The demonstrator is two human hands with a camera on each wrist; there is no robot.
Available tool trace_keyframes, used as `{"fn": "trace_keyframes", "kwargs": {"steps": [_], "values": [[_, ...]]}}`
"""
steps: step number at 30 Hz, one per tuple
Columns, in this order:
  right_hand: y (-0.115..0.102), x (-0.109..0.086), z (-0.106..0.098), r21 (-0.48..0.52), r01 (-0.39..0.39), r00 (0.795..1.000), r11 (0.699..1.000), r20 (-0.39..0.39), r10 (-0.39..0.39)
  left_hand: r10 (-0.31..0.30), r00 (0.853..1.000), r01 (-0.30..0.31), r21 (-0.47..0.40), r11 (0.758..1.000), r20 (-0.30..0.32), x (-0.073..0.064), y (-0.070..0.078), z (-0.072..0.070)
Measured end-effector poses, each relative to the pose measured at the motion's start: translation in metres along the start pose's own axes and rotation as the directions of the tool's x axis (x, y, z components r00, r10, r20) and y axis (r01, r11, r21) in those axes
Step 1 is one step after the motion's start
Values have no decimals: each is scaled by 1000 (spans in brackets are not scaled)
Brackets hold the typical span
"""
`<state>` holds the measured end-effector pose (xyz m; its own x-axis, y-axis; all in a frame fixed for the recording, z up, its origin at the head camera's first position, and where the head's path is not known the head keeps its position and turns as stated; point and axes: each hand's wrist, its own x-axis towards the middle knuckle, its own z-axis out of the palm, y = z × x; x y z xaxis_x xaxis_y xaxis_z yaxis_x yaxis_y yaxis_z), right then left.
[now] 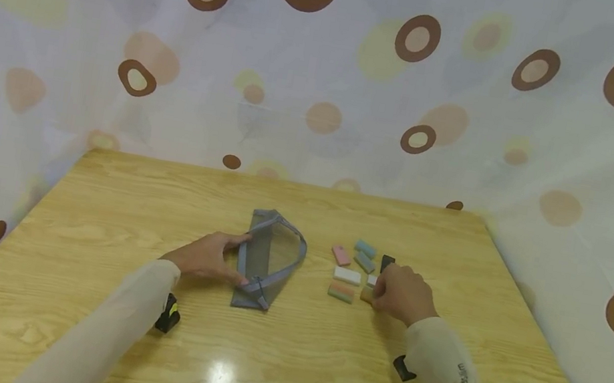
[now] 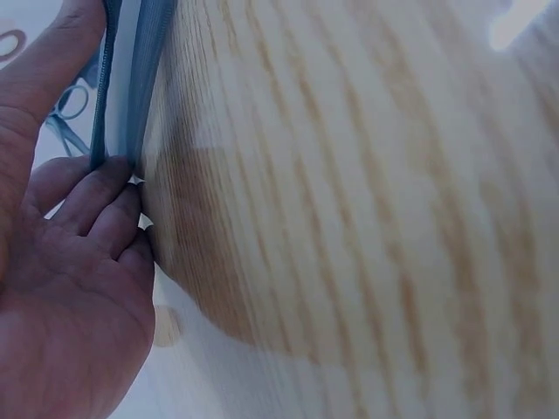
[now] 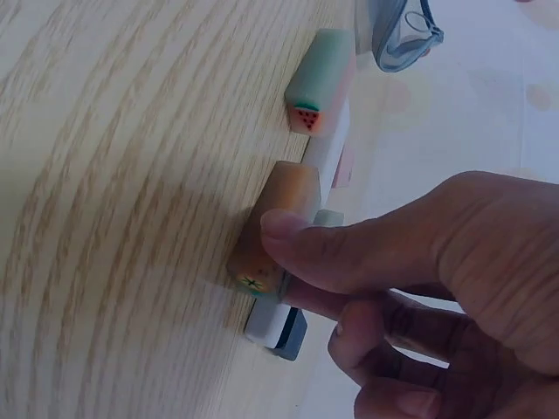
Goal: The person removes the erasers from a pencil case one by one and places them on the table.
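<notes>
In the head view, a grey-blue zippered mesh pouch [image 1: 255, 254] lies left of centre, its opening spread to the right. My left hand [image 1: 209, 256] grips the pouch at its left edge, thumb and fingers set wide apart. The left wrist view shows the fingers [image 2: 109, 196] bent against the pouch's zipper edge [image 2: 131, 87]. To the right, my right hand [image 1: 404, 294] pinches an orange eraser [image 3: 288, 194] with a fruit print on its end. The eraser appears to be at the tabletop. Part of it is hidden by the thumb.
Beside the right hand lie a watermelon-print eraser [image 1: 341, 292], a white block [image 1: 347, 275], a pink one [image 1: 341, 255], a blue one [image 1: 366, 249], a grey-green one [image 1: 364, 262] and a black piece [image 1: 387, 263]. A patterned curtain [image 1: 319, 119] stands behind the wooden table [image 1: 278, 363].
</notes>
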<state>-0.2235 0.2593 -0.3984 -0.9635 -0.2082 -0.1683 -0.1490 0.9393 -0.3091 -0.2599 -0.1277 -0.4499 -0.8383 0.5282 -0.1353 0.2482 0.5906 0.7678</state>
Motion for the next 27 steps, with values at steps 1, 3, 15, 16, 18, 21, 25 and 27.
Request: {"fn": "trace_keyframes", "kwargs": {"steps": [1, 3, 15, 16, 18, 21, 25, 27], "values": [[-1, 0, 0, -11, -4, 1000, 1000, -2, 4, 2, 1000, -2, 0, 1000, 3, 0, 0, -1], [-2, 2, 0, -22, -9, 1000, 1000, -2, 9, 5, 1000, -5, -1, 1000, 9, 2, 0, -4], [3, 10, -1, -29, -13, 1000, 999, 11, 14, 47, 999, -45, 66, 997, -23, 17, 30, -5], [3, 10, 0, -29, -13, 1000, 999, 9, 13, 54, 998, -52, 72, 996, -30, 18, 33, -5], [3, 9, 2, -23, -10, 1000, 1000, 9, 10, 53, 998, -50, 74, 996, -38, 20, 39, -3], [3, 8, 2, -12, 2, 1000, 1000, 24, -1, 46, 998, -42, 88, 995, -41, 22, 47, 2], [3, 8, -5, 33, 44, 999, 998, 13, -44, 75, 992, -66, 86, 994, -103, 24, 57, 7], [1, 12, -12, 106, 90, 996, 990, -39, -86, 117, 973, -109, 51, 993, -198, 24, 60, 7]]}}
